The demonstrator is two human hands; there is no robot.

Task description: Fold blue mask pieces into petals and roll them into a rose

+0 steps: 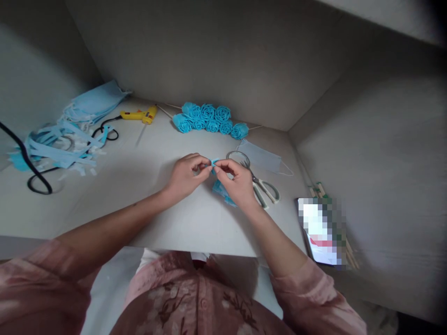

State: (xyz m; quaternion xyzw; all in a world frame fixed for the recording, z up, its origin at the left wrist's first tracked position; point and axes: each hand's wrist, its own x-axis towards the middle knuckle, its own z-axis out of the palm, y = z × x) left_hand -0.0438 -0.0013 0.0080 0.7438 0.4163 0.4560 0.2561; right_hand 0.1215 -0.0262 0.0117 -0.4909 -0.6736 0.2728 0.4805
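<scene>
Between my two hands is a small piece of blue mask fabric [213, 164], pinched at both sides over the middle of the table. The fingers of my left hand [190, 172] close on its left side. On its right side, the thumb and fingers of my right hand [235, 179] press together. More blue fabric pieces [221, 190] lie on the table under my right hand, partly covered by it. Scissors [267, 188] with pale handles rest just right of that hand, their blades partly hidden. Near them is a round, ring-like object [238, 158].
Several blue fabric roses [207, 118] on sticks lie at the back. A yellow glue gun [139, 115] with a black cord, stacked face masks [96, 102] and fabric scraps [64, 146] occupy the left. A flattened mask [260, 156] and a phone [317, 232] are at right, beside walls.
</scene>
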